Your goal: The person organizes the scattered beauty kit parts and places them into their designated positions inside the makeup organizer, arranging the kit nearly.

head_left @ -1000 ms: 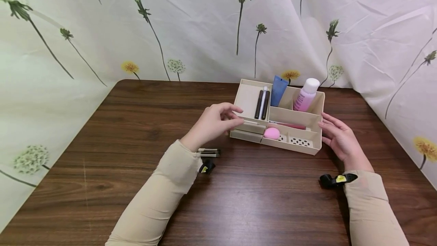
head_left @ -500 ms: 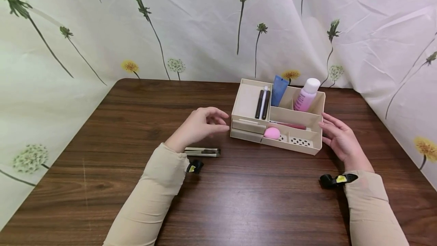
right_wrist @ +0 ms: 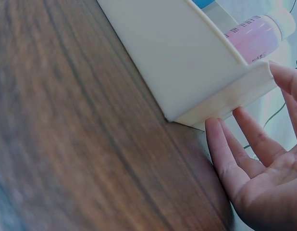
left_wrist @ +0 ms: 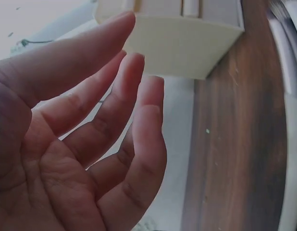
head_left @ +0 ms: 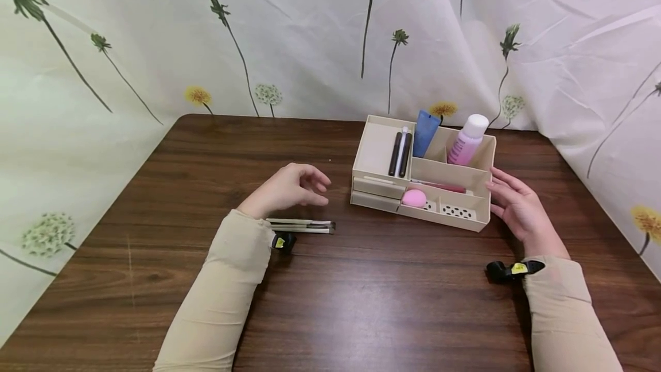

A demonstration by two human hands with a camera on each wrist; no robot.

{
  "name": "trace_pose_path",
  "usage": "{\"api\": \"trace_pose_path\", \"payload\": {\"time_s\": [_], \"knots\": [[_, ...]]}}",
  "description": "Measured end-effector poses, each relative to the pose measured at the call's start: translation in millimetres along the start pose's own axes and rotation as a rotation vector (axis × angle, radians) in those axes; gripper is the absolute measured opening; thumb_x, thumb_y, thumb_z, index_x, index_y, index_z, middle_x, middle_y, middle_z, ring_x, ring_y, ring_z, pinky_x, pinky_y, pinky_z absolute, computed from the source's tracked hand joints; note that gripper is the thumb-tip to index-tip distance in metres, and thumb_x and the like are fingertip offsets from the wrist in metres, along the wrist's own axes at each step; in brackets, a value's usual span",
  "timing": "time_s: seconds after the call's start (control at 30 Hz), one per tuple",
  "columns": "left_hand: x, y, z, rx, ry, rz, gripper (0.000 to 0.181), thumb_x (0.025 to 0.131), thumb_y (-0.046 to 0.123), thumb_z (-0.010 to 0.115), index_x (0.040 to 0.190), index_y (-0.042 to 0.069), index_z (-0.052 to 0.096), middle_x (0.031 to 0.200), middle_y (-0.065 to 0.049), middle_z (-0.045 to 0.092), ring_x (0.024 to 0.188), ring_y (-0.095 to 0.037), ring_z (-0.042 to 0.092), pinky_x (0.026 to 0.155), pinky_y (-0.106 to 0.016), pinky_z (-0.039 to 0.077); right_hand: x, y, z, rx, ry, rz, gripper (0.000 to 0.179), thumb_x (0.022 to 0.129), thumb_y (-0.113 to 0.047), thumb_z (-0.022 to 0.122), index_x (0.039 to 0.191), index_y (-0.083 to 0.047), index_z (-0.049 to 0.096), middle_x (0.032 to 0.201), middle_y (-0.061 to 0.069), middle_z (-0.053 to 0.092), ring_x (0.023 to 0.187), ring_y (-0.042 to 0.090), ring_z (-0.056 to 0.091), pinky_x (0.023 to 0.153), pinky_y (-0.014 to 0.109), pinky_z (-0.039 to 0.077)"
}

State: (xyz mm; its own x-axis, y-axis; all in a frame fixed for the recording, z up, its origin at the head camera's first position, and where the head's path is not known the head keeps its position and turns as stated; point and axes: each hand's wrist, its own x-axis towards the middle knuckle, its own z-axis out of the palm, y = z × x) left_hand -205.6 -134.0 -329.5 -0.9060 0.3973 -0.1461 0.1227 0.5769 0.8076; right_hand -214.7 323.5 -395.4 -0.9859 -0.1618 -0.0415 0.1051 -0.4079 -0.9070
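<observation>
Head view: we judge the organizer point(head_left: 376, 145) on the worktop point(head_left: 361, 291) partly filled, brushes point(head_left: 299, 225) left outside; our left hand point(head_left: 286, 191) is spread, empty; our right hand point(head_left: 518, 208), fingers loose, touches the organizer's end.

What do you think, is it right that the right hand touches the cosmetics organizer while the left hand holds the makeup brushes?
Not entirely: the head view shows the left hand holding nothing; the makeup brushes lie on the table. The right hand does touch the cosmetics organizer.
</observation>
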Motion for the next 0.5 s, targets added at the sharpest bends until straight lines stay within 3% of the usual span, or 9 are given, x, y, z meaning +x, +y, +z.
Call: {"api": "trace_pose_path", "payload": {"time_s": [0.23, 0.37, 0.5], "knots": [[1.4, -13.1, -3.4, 0.037, -0.1, -0.055, 0.041, 0.082, 0.011, 0.08, 0.118, -0.002, 0.065, 0.111, -0.016, 0.07, 0.093, -0.016, 0.066, 0.077, -0.03, 0.053, 0.1, -1, 1, -0.002, 0.012, 0.005, 0.034, 0.099, 0.001, 0.052, 0.114, -0.021, 0.073, 0.109, -0.008, 0.074, 0.095, 0.008, 0.071, 0.074, 0.028, 0.058], [2.0, -19.9, -3.4, 0.077, -0.177, -0.046, 0.042, 0.078, 0.007, 0.082, 0.117, -0.001, 0.066, 0.111, -0.013, 0.07, 0.104, -0.022, 0.066, 0.089, -0.028, 0.051, 0.7, -1, 1, -0.003, 0.016, 0.006, 0.034, 0.099, 0.001, 0.053, 0.115, -0.02, 0.073, 0.11, -0.008, 0.073, 0.095, 0.008, 0.071, 0.074, 0.028, 0.058], [3.0, -24.2, -2.2, 0.097, -0.224, -0.036, 0.043, 0.075, 0.003, 0.083, 0.114, -0.002, 0.067, 0.109, -0.012, 0.069, 0.104, -0.023, 0.065, 0.089, -0.028, 0.05, 0.4, -1, 1, -0.004, 0.01, 0.007, 0.034, 0.099, 0.001, 0.052, 0.114, -0.021, 0.073, 0.108, -0.007, 0.074, 0.095, 0.008, 0.071, 0.074, 0.028, 0.058]]}}
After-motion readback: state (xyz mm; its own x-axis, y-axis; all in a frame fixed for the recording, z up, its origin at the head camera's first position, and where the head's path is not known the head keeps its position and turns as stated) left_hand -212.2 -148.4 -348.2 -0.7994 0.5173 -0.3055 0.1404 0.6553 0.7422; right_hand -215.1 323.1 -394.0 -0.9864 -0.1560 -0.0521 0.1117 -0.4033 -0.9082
